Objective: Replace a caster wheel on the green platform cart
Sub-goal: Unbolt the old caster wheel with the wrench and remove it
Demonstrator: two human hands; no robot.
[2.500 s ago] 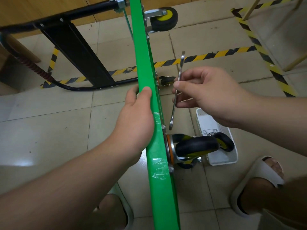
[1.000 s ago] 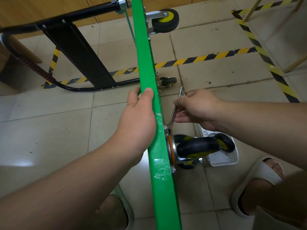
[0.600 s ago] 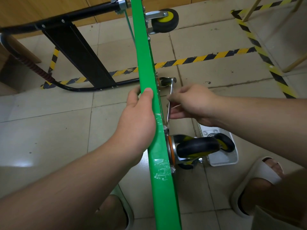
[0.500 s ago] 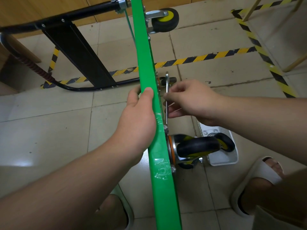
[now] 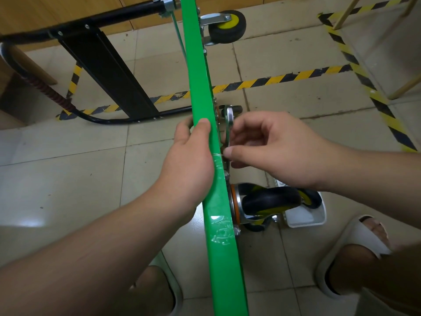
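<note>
The green platform cart [image 5: 198, 83] stands on its edge, running from the top to the bottom of the head view. My left hand [image 5: 191, 165] grips its top edge. A black and yellow caster wheel [image 5: 271, 200] is bolted to the underside near me, on the right. My right hand [image 5: 271, 151] pinches a slim silver wrench [image 5: 228, 124] that lies close along the underside. Its lower end sits at a bolt just above the caster's plate. A second caster [image 5: 227, 26] is at the far end.
A white plastic tray [image 5: 305, 216] with a spare caster lies on the tiled floor under the near wheel. The cart's black folded handle [image 5: 109, 71] lies to the left. My sandalled feet [image 5: 355, 254] stand either side of the cart. Yellow-black floor tape [image 5: 284, 79] crosses behind.
My right hand brought the wrench down from mid-air to the bolt above the near caster and swung its handle from the right up against the cart. My left hand stayed put.
</note>
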